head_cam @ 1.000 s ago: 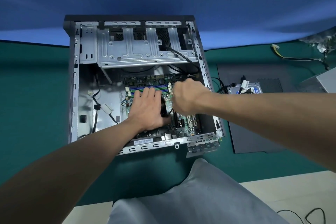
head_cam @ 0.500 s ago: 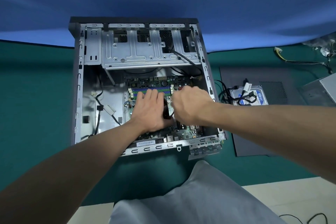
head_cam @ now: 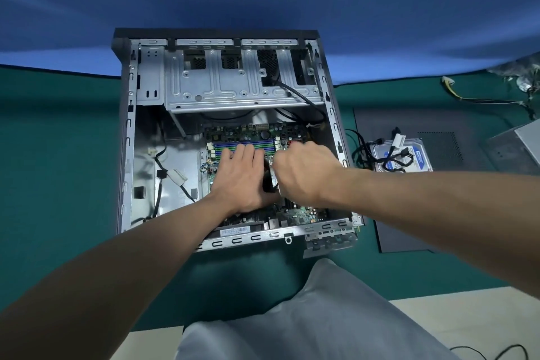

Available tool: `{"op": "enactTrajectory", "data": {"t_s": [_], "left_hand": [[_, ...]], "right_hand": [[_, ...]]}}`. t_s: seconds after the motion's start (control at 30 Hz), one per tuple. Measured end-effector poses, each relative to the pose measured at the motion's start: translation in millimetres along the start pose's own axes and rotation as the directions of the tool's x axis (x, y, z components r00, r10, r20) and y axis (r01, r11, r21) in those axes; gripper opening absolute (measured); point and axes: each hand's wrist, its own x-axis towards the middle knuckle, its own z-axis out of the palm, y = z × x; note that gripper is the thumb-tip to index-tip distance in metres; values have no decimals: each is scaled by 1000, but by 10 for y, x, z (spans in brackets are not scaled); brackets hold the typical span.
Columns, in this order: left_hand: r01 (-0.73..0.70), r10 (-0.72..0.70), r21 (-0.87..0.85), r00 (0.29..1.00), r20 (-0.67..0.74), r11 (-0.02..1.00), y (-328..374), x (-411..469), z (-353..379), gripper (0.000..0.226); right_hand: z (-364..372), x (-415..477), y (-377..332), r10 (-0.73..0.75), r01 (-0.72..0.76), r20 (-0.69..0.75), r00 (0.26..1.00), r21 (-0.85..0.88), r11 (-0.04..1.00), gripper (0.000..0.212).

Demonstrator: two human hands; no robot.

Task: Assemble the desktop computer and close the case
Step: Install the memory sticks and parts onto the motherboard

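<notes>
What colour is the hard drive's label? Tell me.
The hard drive label is blue; head view.

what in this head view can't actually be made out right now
Head view only:
- the black part between the hands: mostly covered by the left hand and right hand; its kind is unclear.
- the right hand's grip: its fingers curl away from the camera, so whether they hold anything is hidden.
- the motherboard middle: under both hands.
- the hard drive label: too small to read.
- the grey box: cut off by the right edge.
</notes>
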Motion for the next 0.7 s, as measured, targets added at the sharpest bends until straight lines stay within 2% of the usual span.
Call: {"op": "enactTrajectory", "data": {"t_s": [0.03,0.07,0.1,0.2,0.27,0.3,0.37,0.4,0.43,0.47,0.5,0.53,0.57,0.6,0.63,0.7], "left_hand": [[6,-6,25,1000,-2,1000,4,6,9,91],[11,-11,41,1000,-1,999,4,9,13,91],[14,-14,45,1000,4,999,3,11,13,91],[14,-14,-5,1000,4,1000,-5,-2,2,83],[15,-15,-50,1000,-5,999,-7,-25,-15,77],[16,-16,-56,1000,1,998,-6,-33,-25,77],[17,-16,-55,1000,18,998,-1,-34,-31,82],[14,-13,-51,1000,16,999,-4,-27,-28,84],[14,-13,-48,1000,11,999,-6,-21,-20,84],[16,-15,-39,1000,8,999,-8,-10,-6,85],[17,-16,-24,1000,9,1000,-12,1,11,87],[15,-15,-5,1000,13,1000,-16,9,23,90],[12,-12,9,1000,14,1000,-18,12,30,92],[8,-8,15,1000,10,1000,-16,14,35,92],[4,-4,12,1000,2,1000,-15,15,42,91],[5,-6,-29,1000,-25,1000,-9,0,24,84]], "right_hand": [[-14,40,14,151,-160,61,987,178,971,18],[-25,93,41,196,-220,120,973,247,944,17],[-62,116,47,159,-191,171,972,191,963,17],[-156,43,-26,-59,93,267,962,-118,989,38],[-144,8,-44,-269,303,140,953,-395,868,36],[-135,0,-28,-372,373,101,923,-479,794,31],[-115,2,-13,-453,434,88,887,-494,754,27],[-108,1,-24,-412,397,64,909,-432,810,25],[-97,10,-36,-304,297,26,952,-314,902,22],[-96,26,-53,-133,134,14,991,-153,979,21],[-101,47,-68,39,-39,34,999,18,999,21],[-97,76,-74,170,-180,74,983,160,971,22],[-84,115,-66,231,-252,117,966,213,944,24],[-92,125,-65,222,-248,155,963,174,953,27],[-113,107,-65,158,-174,178,971,78,982,32],[-143,22,-105,-24,65,186,982,-218,974,39]]}}
